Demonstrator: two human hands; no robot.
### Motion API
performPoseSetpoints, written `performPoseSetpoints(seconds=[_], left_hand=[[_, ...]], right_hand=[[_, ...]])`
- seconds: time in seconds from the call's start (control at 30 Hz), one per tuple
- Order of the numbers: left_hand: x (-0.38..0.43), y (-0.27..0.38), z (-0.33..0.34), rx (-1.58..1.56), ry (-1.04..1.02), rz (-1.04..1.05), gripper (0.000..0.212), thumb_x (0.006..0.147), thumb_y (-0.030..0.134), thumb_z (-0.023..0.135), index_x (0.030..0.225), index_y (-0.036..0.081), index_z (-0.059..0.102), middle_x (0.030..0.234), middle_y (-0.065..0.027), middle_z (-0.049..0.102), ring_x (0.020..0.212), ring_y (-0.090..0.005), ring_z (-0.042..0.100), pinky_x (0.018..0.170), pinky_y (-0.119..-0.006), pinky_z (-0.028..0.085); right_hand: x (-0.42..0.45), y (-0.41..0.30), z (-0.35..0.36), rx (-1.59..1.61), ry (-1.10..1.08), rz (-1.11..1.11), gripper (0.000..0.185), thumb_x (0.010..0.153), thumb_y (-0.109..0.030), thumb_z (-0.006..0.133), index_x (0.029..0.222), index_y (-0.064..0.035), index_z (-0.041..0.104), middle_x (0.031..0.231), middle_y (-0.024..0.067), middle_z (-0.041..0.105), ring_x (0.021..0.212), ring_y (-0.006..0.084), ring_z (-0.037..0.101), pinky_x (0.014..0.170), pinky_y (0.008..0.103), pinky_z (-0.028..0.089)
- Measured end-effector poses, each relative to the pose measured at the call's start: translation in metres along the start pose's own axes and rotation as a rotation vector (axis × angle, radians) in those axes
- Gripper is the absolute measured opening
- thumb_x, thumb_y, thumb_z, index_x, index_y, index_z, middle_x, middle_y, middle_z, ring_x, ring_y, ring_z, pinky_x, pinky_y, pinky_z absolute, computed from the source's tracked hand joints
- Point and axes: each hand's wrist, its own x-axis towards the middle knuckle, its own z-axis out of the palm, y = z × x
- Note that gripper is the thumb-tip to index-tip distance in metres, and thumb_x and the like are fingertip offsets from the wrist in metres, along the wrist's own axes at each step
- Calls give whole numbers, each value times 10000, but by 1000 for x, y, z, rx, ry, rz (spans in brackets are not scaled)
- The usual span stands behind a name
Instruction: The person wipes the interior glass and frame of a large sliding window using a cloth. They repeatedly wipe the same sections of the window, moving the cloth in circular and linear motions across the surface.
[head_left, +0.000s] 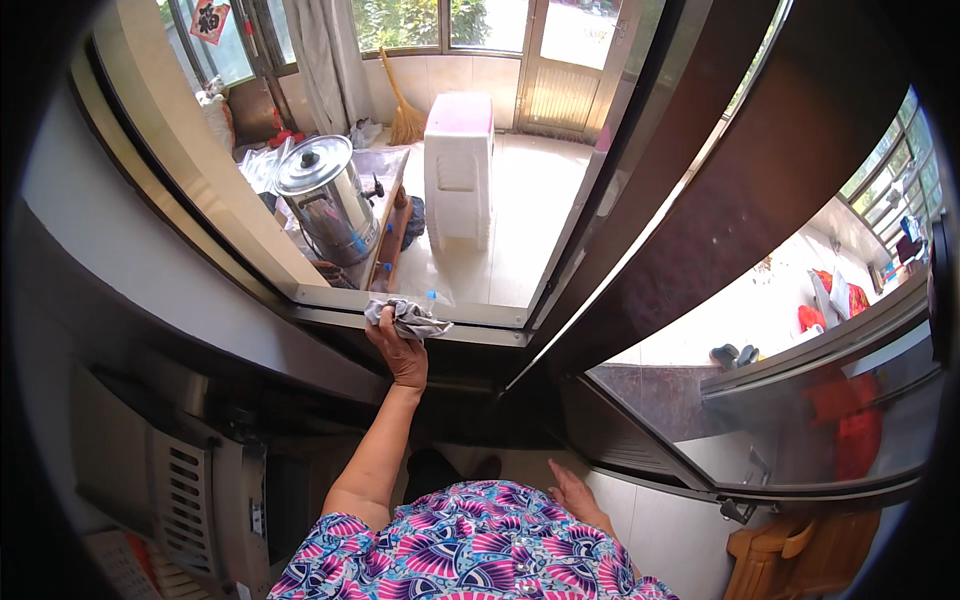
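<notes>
A crumpled grey cloth (420, 321) is bunched in my left hand (403, 361), at the bottom of a large glass pane. Just there, the pane's light metal lower rail (491, 332) runs across, partly hidden by the cloth. My left arm is stretched out in front of me. Low beside my body, my right hand (576, 491) hangs with its fingers extended, holding nothing. To the right of it stands a dark-framed door with glass (795, 442), swung at an angle.
Beyond the glass are a steel urn (330, 202) on a low table, a white and pink appliance (459, 176) and a straw broom (407, 120). A metal cabinet with slots (184, 480) stands at left. Wooden furniture (802, 551) is at lower right. Shoes (735, 355) lie beyond the doorway.
</notes>
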Motion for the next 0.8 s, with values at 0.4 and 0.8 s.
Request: performPoseSetpoints(seconds=[0.4,0.8], left_hand=[[76,151,-29,-534,-230,-25,528,717,16,765,1204,68,569,1067,-133,525,974,-289,527,885,-369,460],[67,22,-96,-1042,-857,-899,515,979,100,541,1453,-8,370,1323,-106,535,1204,-143,513,1042,-278,393]], right_hand=[[166,-245,-114,-15,640,-898,636,868,-223,694,1422,-31,447,1511,276,309,1352,472,368,1054,516,392],[289,-222,23,-565,902,-694,300,817,-306,663,1092,-187,652,1192,6,536,1151,261,489,968,490,380]])
